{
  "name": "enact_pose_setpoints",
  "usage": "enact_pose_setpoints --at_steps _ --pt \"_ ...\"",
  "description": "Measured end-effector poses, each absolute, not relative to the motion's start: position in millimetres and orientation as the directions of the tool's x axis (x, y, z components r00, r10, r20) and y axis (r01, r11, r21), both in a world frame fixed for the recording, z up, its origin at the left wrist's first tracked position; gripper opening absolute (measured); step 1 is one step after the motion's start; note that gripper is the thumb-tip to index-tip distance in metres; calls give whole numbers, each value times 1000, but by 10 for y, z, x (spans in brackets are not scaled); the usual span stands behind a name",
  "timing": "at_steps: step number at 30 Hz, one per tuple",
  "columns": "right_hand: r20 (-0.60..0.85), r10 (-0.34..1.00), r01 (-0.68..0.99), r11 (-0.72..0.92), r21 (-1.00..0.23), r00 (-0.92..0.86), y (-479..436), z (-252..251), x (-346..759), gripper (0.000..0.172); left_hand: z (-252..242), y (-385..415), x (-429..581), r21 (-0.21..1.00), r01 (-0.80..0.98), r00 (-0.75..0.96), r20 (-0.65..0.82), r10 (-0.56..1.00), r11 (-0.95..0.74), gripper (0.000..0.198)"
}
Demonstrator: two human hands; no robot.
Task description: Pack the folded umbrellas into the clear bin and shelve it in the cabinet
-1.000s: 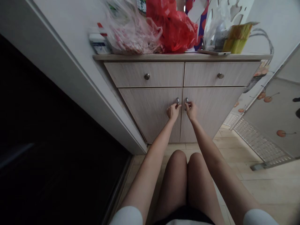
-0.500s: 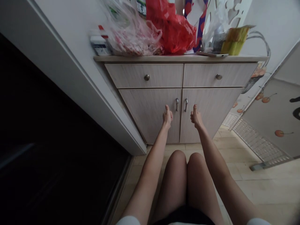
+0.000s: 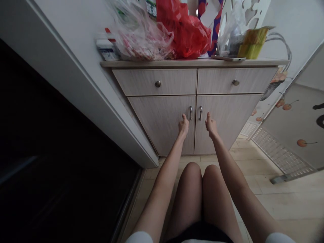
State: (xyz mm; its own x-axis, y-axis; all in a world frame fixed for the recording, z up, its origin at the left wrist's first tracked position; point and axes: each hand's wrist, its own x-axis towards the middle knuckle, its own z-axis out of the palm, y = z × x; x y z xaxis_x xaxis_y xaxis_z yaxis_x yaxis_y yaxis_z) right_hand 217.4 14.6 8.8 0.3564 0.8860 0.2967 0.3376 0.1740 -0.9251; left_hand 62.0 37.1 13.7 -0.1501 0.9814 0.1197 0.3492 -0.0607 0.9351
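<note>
Have left hand (image 3: pixel 183 125) loosely clenched, thumb up, just left of the left handle (image 3: pixel 191 113), off it. Have right hand (image 3: pixel 211 125) clenched the same way, thumb up, just right of the right handle (image 3: pixel 200 113), also off it. Can't tell about contact with the door panels. Find both metal handles mounted upright, side by side, one on the left door (image 3: pixel 159 118), one on the right door (image 3: pixel 230 118). See both doors fully closed, below the left drawer (image 3: pixel 174 81) and right drawer (image 3: pixel 220 81), closed too. On the cabinet top (image 3: pixel 197 63), at the far side, see a white bottle (image 3: pixel 106 49) at left, then a clear plastic bag (image 3: pixel 144 44), a red plastic bag (image 3: pixel 188 37), a flat device (image 3: pixel 229 58) and a yellow container (image 3: pixel 253 44) at right. See both knees (image 3: pixel 192 170) near, between the forearms (image 3: pixel 165 173).
</note>
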Motion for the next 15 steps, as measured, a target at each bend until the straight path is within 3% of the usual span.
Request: enact_pose_setpoints --at_steps 3,6,9,15 --pt "387 826 336 257 -906 410 297 79 2144 70 182 448 657 885 439 -189 262 946 -157 68" --pt "490 796 373 360 -855 355 467 95 2077 69 223 572 751 848 477 -218 369 904 -231 44" --pt "452 848 355 346 -868 277 597 95 2023 68 241 664 851 864 450 -156 325 933 -226 31" --pt "431 870 366 330 -870 239 493 31 2046 71 199 555 829 887 420 -87 253 964 -195 31"
